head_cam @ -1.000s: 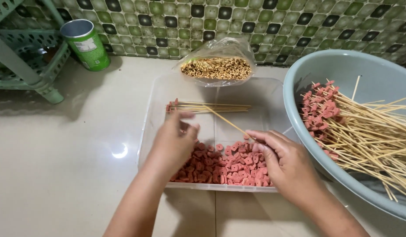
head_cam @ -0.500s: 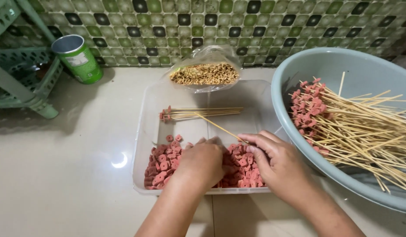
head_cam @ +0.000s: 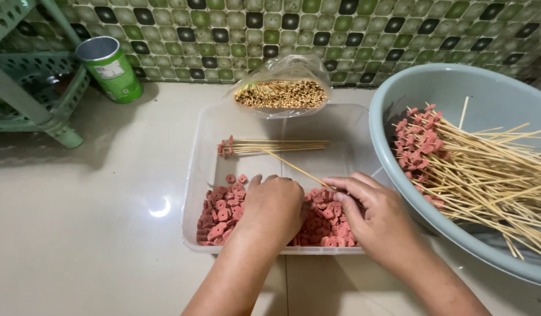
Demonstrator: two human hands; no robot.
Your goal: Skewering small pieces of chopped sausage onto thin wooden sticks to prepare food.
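A clear plastic tray [head_cam: 203, 143] on the pale floor holds a heap of small pink sausage slices [head_cam: 220, 210] along its near side. My left hand [head_cam: 273, 208] lies palm down in that heap, fingers curled among the slices. My right hand [head_cam: 375, 213] pinches a bare bamboo skewer [head_cam: 294, 168] that slants up to the left over the tray. A few threaded skewers [head_cam: 270, 146] lie across the tray's far half.
A grey-blue basin [head_cam: 487, 93] at the right is full of finished skewers [head_cam: 475, 169]. A plastic bag of bare sticks [head_cam: 280, 93] leans at the tray's far edge by the tiled wall. A green can [head_cam: 109, 69] and green plastic rack [head_cam: 24, 76] stand at left.
My left hand dropped from the skewer near the tray's middle down into the sausage heap. My right hand kept the skewer and stayed put. The view shifted slightly.
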